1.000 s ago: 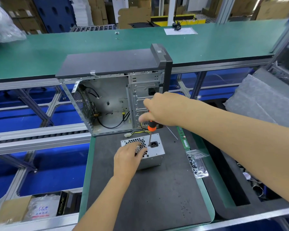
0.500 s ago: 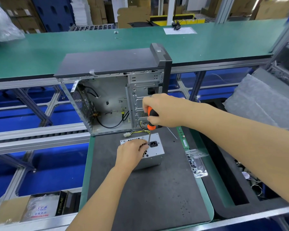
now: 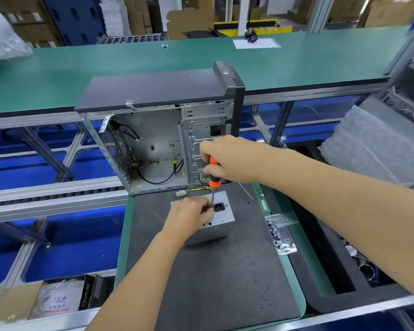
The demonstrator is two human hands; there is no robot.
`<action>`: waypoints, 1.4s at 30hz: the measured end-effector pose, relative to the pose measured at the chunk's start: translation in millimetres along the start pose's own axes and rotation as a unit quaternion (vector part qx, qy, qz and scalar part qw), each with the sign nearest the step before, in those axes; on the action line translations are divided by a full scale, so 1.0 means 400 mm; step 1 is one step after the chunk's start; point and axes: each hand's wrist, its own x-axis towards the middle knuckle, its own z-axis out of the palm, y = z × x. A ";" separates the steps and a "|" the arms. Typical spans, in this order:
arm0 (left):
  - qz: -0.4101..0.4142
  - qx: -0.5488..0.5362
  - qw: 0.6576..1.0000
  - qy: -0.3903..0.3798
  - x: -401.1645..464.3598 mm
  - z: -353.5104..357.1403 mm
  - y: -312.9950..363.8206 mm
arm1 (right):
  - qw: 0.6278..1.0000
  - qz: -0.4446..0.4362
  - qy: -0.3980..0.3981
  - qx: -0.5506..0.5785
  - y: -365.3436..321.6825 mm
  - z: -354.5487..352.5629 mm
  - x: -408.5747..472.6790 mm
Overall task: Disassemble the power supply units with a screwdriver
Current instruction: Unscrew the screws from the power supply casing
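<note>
R hand (image 3: 232, 161) wraps the orange driver (image 3: 213, 174) handle, shaft near vertical, tip down on the PSU (image 3: 221, 219) top face just left of the black AC socket (image 3: 219, 207). L hand (image 3: 189, 217) lies on the PSU's left part, over the fan grille, fingers curled at the shaft tip; looks like it's steadying the bit, can't tell if it actually pinches it.

Vs 1 s ago: L hand slid up/right from the near-left of the grille to the shaft tip, R hand shifted down the handle so more orange shows above the fist. Reads as bit being seated on a screw, no turning yet imo. Screw itself hidden under the fingers.

PSU sits on the dark mat (image 3: 213, 283), just near the open PC case (image 3: 158, 144), its cables (image 3: 196, 188) trailing back toward the case. Clear screw tray (image 3: 281, 234) right of the PSU at the mat edge, RAM stick (image 3: 262, 199) far-right of it. PSU cover still on, so teardown is at an early stage.
</note>
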 end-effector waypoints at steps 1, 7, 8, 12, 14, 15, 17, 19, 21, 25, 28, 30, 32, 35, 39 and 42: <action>-0.002 0.004 1.000 -0.018 0.009 -0.011 0.001 | 1.000 0.002 0.000 0.004 0.001 -0.001 0.000; 0.014 0.047 0.991 -0.122 0.061 -0.049 0.016 | 1.000 0.008 0.002 -0.002 0.007 -0.005 -0.003; 0.012 0.051 0.991 -0.126 0.065 -0.048 0.019 | 1.000 0.004 0.001 0.001 0.005 -0.005 -0.003; 0.010 0.062 0.989 -0.131 0.070 -0.045 0.024 | 1.000 -0.008 -0.006 0.017 0.001 -0.006 -0.003; 0.014 0.068 0.989 -0.131 0.070 -0.047 0.027 | 0.999 -0.015 -0.009 0.043 0.003 -0.006 -0.004; 0.014 0.072 0.989 -0.131 0.069 -0.048 0.030 | 0.998 -0.016 -0.012 0.058 0.003 -0.008 -0.005; 0.012 0.081 0.988 -0.131 0.067 -0.051 0.035 | 0.997 -0.013 -0.021 0.079 0.002 -0.012 -0.007; 0.005 0.088 0.987 -0.133 0.067 -0.055 0.039 | 0.997 -0.014 -0.024 0.078 0.003 -0.012 -0.006; 0.002 0.093 0.986 -0.135 0.068 -0.061 0.041 | 0.997 -0.017 -0.019 0.069 0.007 -0.009 -0.005; 0.001 0.111 0.984 -0.142 0.070 -0.071 0.054 | 0.998 -0.017 -0.006 0.065 0.016 -0.007 -0.006; 0.001 0.111 0.983 -0.149 0.069 -0.074 0.061 | 0.998 -0.020 -0.004 0.062 0.015 -0.007 -0.008; 0.004 0.108 0.982 -0.155 0.070 -0.076 0.061 | 0.998 -0.022 -0.005 0.060 0.013 -0.008 -0.009; 0.009 0.108 0.981 -0.161 0.072 -0.077 0.059 | 0.998 -0.021 -0.006 0.056 0.013 -0.010 -0.013; 0.021 0.110 0.980 -0.165 0.072 -0.079 0.060 | 0.999 -0.016 -0.005 0.051 0.017 -0.015 -0.019; 0.016 0.085 0.984 -0.153 0.071 -0.085 0.052 | 0.998 -0.015 -0.006 0.053 0.021 -0.015 -0.023; 0.016 0.079 0.986 -0.148 0.072 -0.086 0.048 | 0.998 -0.019 -0.004 0.051 0.021 -0.013 -0.022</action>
